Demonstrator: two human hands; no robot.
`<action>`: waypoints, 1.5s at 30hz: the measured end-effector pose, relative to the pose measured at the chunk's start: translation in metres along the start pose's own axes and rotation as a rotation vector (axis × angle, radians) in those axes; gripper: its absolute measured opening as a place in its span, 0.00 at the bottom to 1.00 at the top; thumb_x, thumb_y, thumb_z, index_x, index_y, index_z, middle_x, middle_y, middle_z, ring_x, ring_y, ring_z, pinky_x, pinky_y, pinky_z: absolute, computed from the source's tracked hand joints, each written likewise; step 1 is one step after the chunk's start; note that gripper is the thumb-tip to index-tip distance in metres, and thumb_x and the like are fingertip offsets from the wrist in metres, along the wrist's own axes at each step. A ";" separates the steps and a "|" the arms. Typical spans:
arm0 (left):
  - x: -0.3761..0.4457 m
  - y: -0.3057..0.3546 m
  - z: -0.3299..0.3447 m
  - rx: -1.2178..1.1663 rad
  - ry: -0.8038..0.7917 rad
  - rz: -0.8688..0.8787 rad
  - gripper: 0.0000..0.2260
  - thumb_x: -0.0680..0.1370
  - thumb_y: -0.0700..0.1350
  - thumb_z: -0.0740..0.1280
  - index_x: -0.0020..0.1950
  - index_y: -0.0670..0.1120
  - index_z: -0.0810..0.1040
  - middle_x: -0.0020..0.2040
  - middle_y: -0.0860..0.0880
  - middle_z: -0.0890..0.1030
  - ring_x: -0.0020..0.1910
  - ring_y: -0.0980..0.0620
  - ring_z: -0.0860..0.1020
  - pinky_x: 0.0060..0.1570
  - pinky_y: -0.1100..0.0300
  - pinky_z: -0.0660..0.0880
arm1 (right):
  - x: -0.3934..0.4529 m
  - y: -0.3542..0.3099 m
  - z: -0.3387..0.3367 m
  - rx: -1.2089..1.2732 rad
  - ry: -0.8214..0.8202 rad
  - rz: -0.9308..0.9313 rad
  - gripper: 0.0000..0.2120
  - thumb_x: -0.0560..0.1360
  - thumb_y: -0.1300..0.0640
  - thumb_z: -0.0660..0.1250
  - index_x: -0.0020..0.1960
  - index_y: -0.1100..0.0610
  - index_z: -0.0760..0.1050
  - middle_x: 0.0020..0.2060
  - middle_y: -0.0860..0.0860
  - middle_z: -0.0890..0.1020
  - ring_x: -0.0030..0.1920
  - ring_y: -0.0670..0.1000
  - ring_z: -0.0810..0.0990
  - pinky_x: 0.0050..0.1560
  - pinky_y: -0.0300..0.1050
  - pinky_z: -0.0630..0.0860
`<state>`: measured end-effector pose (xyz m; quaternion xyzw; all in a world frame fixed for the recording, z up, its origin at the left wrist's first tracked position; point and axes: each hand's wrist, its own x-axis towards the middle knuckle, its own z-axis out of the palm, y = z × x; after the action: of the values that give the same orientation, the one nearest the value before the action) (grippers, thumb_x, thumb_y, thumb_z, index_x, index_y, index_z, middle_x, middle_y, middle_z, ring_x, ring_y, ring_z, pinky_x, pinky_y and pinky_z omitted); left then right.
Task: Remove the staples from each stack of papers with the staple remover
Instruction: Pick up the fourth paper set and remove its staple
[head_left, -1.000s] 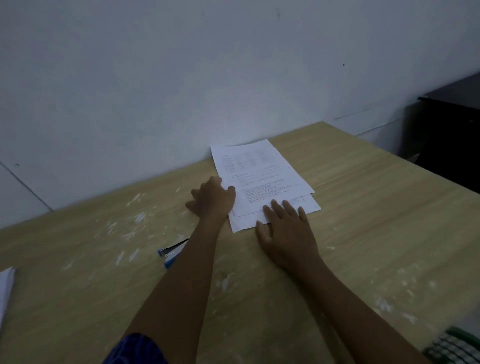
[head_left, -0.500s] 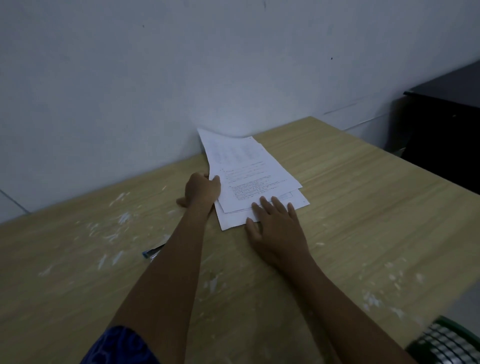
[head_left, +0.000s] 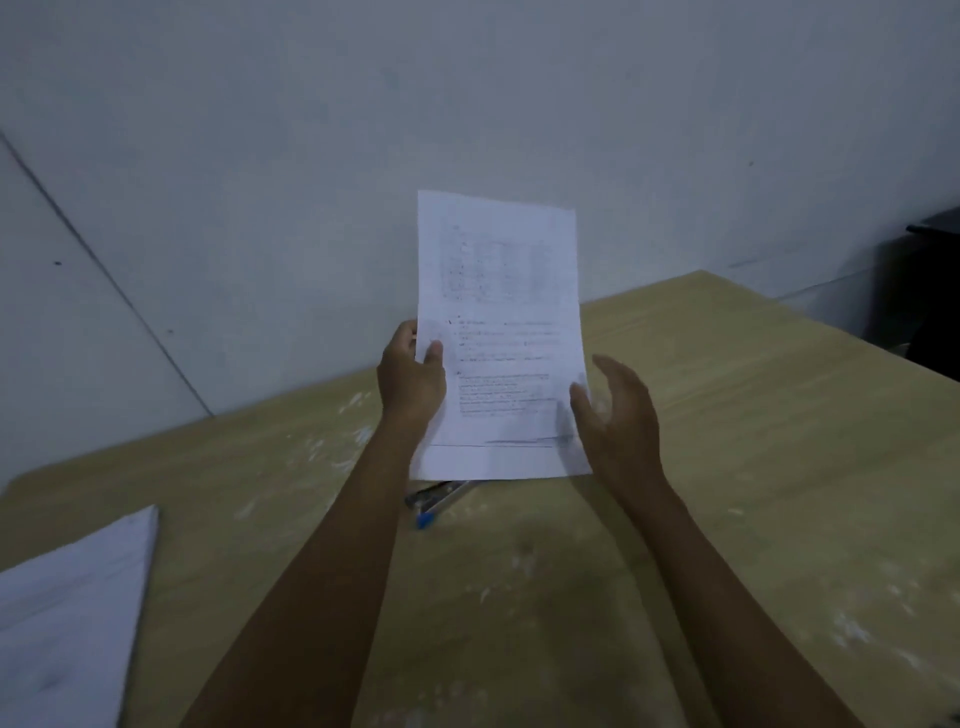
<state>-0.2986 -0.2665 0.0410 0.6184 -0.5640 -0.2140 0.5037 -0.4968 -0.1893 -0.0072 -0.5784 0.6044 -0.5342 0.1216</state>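
Stapled white printed papers (head_left: 498, 332) now stand upright at frame centre, lifted off the pale wooden table (head_left: 753, 415) where they lay flat. Left hand (head_left: 413, 379) pinches their left edge; right hand (head_left: 618, 415), fingers spread, nears the right edge. Blue-tipped staple remover (head_left: 439, 501) (untouched) lies below, so pulling hasn't begun.

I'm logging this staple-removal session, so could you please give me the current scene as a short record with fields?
held item: printed paper stack, raised upright above the table
left hand: left hand pinches the stack's left edge
right hand: right hand open at the stack's right edge, blurred, contact unclear
tool: staple remover lies on the table below the stack, untouched
other papers: second stack at the table's near left
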 end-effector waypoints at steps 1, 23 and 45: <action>0.002 0.001 -0.012 -0.027 0.018 0.027 0.12 0.82 0.43 0.63 0.65 0.45 0.75 0.60 0.50 0.80 0.53 0.54 0.77 0.50 0.63 0.72 | 0.009 -0.013 0.008 0.059 0.008 -0.003 0.20 0.79 0.53 0.65 0.69 0.57 0.70 0.60 0.43 0.72 0.60 0.40 0.67 0.60 0.35 0.62; 0.026 -0.075 -0.133 -0.373 0.418 0.033 0.09 0.83 0.53 0.61 0.59 0.51 0.76 0.56 0.49 0.81 0.60 0.51 0.79 0.63 0.44 0.75 | 0.035 -0.127 0.155 0.641 -0.047 -0.012 0.07 0.80 0.53 0.64 0.48 0.57 0.76 0.36 0.46 0.80 0.37 0.42 0.79 0.36 0.35 0.76; 0.022 -0.113 -0.124 -0.268 0.449 -0.044 0.12 0.83 0.49 0.59 0.63 0.46 0.75 0.55 0.50 0.81 0.55 0.56 0.80 0.50 0.63 0.79 | 0.023 -0.091 0.183 0.600 -0.181 0.017 0.06 0.78 0.58 0.66 0.55 0.53 0.75 0.44 0.43 0.82 0.40 0.35 0.80 0.37 0.28 0.75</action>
<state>-0.1348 -0.2553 -0.0004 0.5902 -0.3911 -0.1550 0.6890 -0.3121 -0.2788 0.0023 -0.5569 0.4114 -0.6338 0.3448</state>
